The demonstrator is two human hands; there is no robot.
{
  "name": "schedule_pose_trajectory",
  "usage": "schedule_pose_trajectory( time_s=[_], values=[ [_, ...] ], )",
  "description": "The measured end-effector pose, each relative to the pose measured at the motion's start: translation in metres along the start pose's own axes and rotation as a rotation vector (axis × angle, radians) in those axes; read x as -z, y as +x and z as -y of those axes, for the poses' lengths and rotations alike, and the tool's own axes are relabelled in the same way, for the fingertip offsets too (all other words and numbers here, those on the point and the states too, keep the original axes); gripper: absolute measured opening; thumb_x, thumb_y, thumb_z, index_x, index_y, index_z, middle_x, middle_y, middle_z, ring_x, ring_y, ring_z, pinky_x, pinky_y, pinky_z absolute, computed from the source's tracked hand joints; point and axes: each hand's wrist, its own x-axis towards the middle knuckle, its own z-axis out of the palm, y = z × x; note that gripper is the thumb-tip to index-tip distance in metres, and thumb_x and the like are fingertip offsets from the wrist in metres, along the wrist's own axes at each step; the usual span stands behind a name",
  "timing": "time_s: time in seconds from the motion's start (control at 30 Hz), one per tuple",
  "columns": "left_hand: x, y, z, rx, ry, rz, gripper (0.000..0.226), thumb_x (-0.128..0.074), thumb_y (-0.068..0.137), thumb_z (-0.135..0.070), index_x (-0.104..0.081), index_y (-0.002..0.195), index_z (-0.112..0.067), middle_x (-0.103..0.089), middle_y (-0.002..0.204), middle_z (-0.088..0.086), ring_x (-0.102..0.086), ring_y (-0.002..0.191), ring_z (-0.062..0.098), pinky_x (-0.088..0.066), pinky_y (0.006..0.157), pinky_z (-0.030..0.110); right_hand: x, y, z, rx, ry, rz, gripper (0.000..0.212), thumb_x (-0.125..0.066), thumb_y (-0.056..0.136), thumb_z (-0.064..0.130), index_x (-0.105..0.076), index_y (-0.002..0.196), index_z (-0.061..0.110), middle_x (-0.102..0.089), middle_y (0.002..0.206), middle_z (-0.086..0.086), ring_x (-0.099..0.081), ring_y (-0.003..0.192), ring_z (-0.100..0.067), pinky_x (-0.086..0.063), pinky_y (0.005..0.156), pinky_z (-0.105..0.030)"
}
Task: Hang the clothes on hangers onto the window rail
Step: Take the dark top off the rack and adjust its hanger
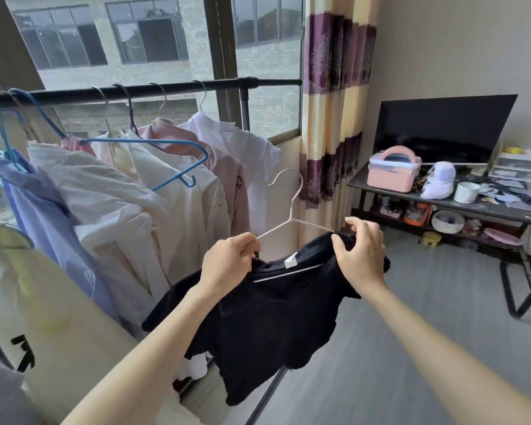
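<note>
The black top (276, 317) hangs in front of me below the right end of the rail (154, 91), draped on a pale wire hanger (292, 210) whose hook points up and is not on the rail. I see my left hand (227, 262) with fingers curled round the hanger's left arm, pinching it together with the collar edge of the top. My right hand (360, 253) has thumb and fingers closed on the right shoulder of the top, where the cloth covers the hanger's other arm; I cannot tell whether the wire itself is in that pinch. A white label (290, 260) shows inside the collar, between the two hands.

Along the rail, from the left end toward the middle, hang a lilac shirt (43, 210), a cream shirt (111, 210), a pink shirt (227, 173) and a white shirt (249, 148), packed close and touching. A blue hanger (154, 145) with nothing on it tilts out in front of them. A striped curtain (334, 102) falls just beyond the right end of the rail. Well apart to the right, a dark table (390, 191) carries a pink box (393, 173), a white soft toy (439, 179) and a white cup (466, 191), with a dark screen (442, 127) behind them.
</note>
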Motion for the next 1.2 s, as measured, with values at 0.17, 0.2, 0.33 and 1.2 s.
schedule_pose_trajectory(
  time_s=[0.17, 0.2, 0.33, 1.2],
  values=[
    [0.003, 0.0, -0.002, 0.052, -0.138, -0.005, 0.02, -0.05, 0.094, -0.021, -0.063, 0.081, -0.027, -0.053, 0.044, -0.022, -0.068, 0.075, 0.018, -0.049, 0.079, 0.037, -0.009, -0.007, -0.008, -0.218, 0.013, 0.152, 0.062, -0.062, 0.082, 0.041, -0.037, 0.131, 0.012, -0.051, 0.119, -0.006, -0.053, 0.108, -0.028, -0.045, 0.089, -0.04],
    [0.003, -0.001, -0.003, 0.055, -0.165, 0.001, 0.019, -0.05, 0.094, -0.022, -0.064, 0.082, -0.027, -0.052, 0.044, -0.023, -0.068, 0.074, 0.018, -0.049, 0.079, 0.037, -0.012, -0.007, -0.005, -0.234, -0.025, 0.178, 0.064, -0.06, 0.084, 0.042, -0.032, 0.133, 0.012, -0.054, 0.12, -0.007, -0.054, 0.108, -0.03, -0.045, 0.087, -0.039],
    [0.0, -0.004, -0.001, -0.002, -0.076, -0.062, 0.017, -0.05, 0.094, -0.023, -0.066, 0.088, -0.025, -0.059, 0.05, -0.02, -0.066, 0.074, 0.015, -0.049, 0.071, 0.034, -0.017, -0.001, 0.005, -0.295, -0.04, 0.097, 0.039, -0.048, 0.089, 0.016, -0.035, 0.125, 0.007, -0.061, 0.103, -0.021, -0.057, 0.094, -0.04, -0.039, 0.07, -0.036],
    [0.03, 0.007, 0.033, -0.01, -0.232, -0.197, 0.035, -0.052, 0.092, -0.018, -0.058, 0.071, -0.045, -0.057, 0.057, -0.016, -0.053, 0.062, 0.007, -0.042, 0.07, 0.028, 0.0, 0.036, -0.024, -0.297, 0.329, -0.029, 0.057, -0.036, 0.088, -0.006, -0.03, 0.141, 0.016, -0.037, 0.146, -0.007, -0.039, 0.13, -0.023, -0.029, 0.098, -0.023]
  ],
)
